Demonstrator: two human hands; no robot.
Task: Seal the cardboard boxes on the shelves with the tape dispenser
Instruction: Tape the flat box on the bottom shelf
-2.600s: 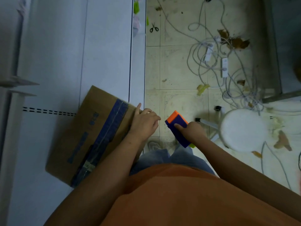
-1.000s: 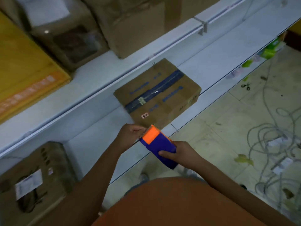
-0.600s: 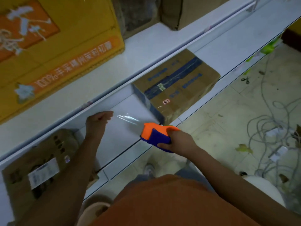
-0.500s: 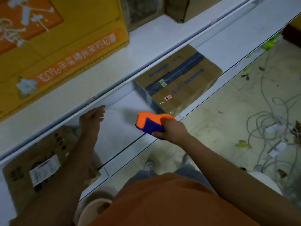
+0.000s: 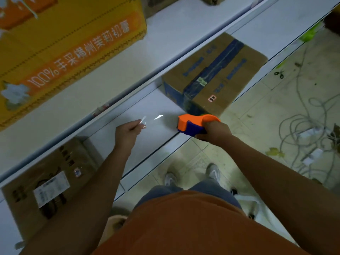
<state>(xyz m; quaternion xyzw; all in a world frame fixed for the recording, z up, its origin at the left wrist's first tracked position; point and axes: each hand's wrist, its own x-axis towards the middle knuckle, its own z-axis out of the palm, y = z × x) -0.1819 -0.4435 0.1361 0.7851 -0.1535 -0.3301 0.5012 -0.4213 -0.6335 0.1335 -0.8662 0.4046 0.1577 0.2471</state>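
My right hand [image 5: 215, 130] grips the orange and blue tape dispenser [image 5: 193, 124] at the front edge of the lower white shelf [image 5: 147, 144]. A strip of clear tape [image 5: 154, 119] stretches left from it to my left hand [image 5: 127, 131], which pinches its free end. Just behind the dispenser stands a brown cardboard box [image 5: 215, 74] with dark blue tape along its top seam. Another brown box [image 5: 49, 183] with a white label sits at the left on the same shelf.
A big yellow and orange carton [image 5: 60, 43] stands on the upper shelf [image 5: 143, 57]. White cables [image 5: 303, 129] and scissors [image 5: 279, 74] lie on the tiled floor at right. A white stool [image 5: 252, 205] is by my feet.
My left hand has pulled a strip of clear tape out of the dispenser toward the left. The view has swung left from the taped box toward the box with the label.
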